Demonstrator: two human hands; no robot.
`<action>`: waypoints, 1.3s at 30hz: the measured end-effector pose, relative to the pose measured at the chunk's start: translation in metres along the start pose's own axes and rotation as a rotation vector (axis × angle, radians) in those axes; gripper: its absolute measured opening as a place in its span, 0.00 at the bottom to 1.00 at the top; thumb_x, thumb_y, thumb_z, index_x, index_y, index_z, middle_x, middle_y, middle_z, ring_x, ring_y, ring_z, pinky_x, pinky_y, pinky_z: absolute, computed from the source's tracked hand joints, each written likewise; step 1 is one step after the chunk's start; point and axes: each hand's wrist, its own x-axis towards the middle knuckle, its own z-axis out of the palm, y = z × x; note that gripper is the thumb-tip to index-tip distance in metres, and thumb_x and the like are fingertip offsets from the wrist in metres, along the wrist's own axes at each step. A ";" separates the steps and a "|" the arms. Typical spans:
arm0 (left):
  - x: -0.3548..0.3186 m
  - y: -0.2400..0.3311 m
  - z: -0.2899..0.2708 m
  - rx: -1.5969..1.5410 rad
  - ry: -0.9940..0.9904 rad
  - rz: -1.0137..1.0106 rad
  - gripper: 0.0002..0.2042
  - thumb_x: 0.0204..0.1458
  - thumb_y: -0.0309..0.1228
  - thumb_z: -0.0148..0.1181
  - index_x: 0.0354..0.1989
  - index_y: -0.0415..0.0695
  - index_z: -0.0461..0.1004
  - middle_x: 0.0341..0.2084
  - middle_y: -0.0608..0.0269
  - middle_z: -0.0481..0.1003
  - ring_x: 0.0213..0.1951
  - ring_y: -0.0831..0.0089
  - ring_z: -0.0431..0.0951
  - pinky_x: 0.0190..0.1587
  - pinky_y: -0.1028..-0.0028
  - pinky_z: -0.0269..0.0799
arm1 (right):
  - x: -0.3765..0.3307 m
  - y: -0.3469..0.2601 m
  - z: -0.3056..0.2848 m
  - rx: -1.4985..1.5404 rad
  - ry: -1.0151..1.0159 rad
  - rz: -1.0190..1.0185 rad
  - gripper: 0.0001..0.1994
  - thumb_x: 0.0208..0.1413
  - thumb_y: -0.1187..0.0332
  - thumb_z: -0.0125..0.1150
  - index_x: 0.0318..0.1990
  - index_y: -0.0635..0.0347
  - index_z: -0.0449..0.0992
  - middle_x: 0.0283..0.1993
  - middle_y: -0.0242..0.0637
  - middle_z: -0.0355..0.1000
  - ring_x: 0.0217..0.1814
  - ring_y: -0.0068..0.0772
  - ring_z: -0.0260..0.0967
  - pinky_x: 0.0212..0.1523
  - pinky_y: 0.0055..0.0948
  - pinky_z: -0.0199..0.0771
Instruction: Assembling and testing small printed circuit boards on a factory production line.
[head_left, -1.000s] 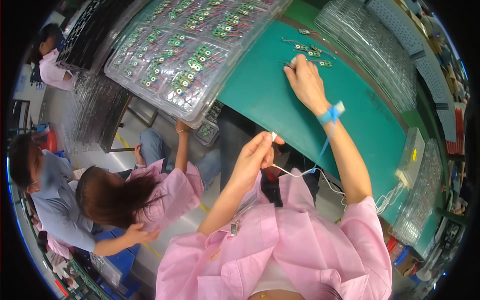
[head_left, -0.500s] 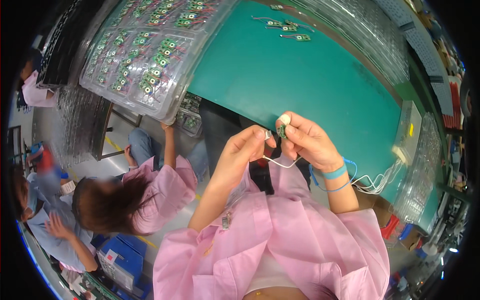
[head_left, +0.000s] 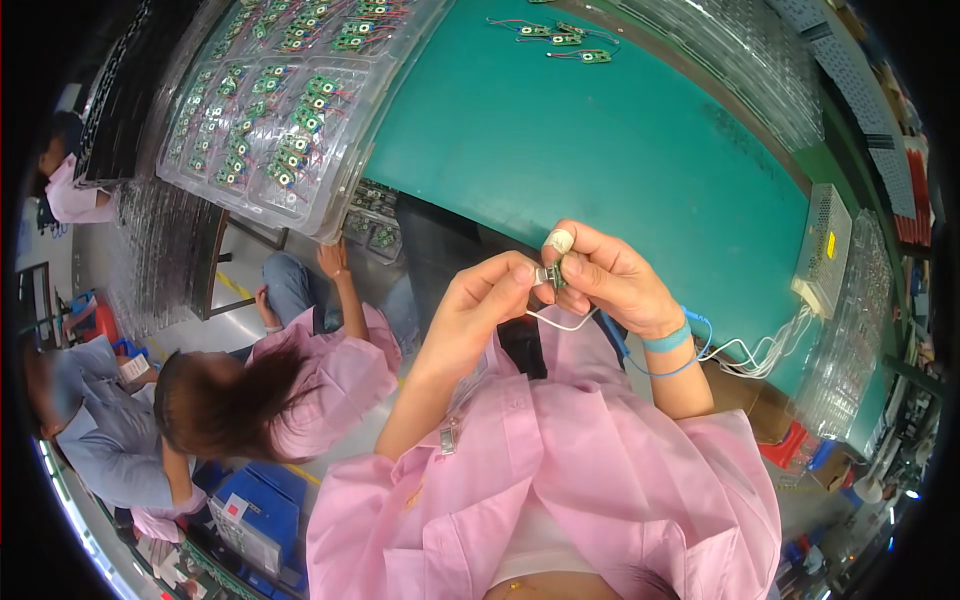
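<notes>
My left hand pinches a small metal-ended plug between thumb and fingertips. A white cable droops beneath my hands. My right hand grips a small green circuit board on edge, and a pale cover sits on one of its fingertips. The plug's metal end meets the board; how far it sits in is hidden by my fingers. Both hands are in front of the near edge of the green bench mat. A blue band with a coiled cord circles my right wrist.
At the far left, a clear compartment tray holds several wired boards. More loose boards lie at the mat's back. A perforated metal box with white cables stands right, beside stacked clear trays. A co-worker in pink sits left.
My hands have come together, and the plug, apart from the board before, now touches it. The co-worker's hand stays near the tray. The whole view has shifted slightly.
</notes>
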 end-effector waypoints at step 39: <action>-0.005 0.003 -0.010 -0.030 -0.022 0.064 0.15 0.62 0.40 0.47 0.28 0.43 0.68 0.22 0.72 0.65 0.24 0.84 0.56 0.29 0.86 0.51 | 0.011 -0.026 0.014 -0.332 -0.136 0.001 0.26 0.67 0.51 0.33 0.31 0.63 0.71 0.27 0.33 0.68 0.25 0.22 0.63 0.29 0.19 0.66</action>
